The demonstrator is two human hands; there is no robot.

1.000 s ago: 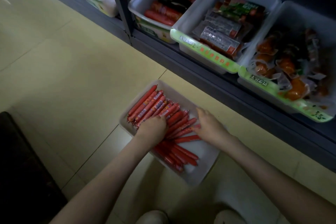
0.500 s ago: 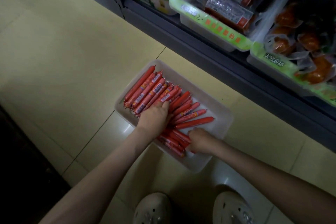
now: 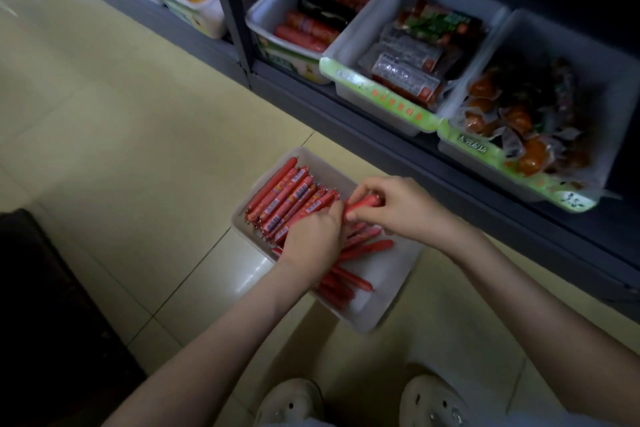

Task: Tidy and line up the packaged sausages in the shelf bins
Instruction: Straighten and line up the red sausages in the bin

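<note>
Your right hand pinches one red sausage stick by its end, fingers closed narrow around it. Your left hand lies knuckles-up on the row; whether it grips anything, you cannot tell. Both hands work over the white bin, which sits on the tiled floor, just in front of the shelf.

Lay the stick down parallel to the tidy row at the bin's far-left end, label up, and use your left hand as a stop so the ends come flush. The loose sticks nearer you lie fanned at angles and likely come next.

The sticks are slim, round and sheathed in glossy film, so they will probably roll and slide; the bin looks smooth, hard plastic with low walls.
</note>
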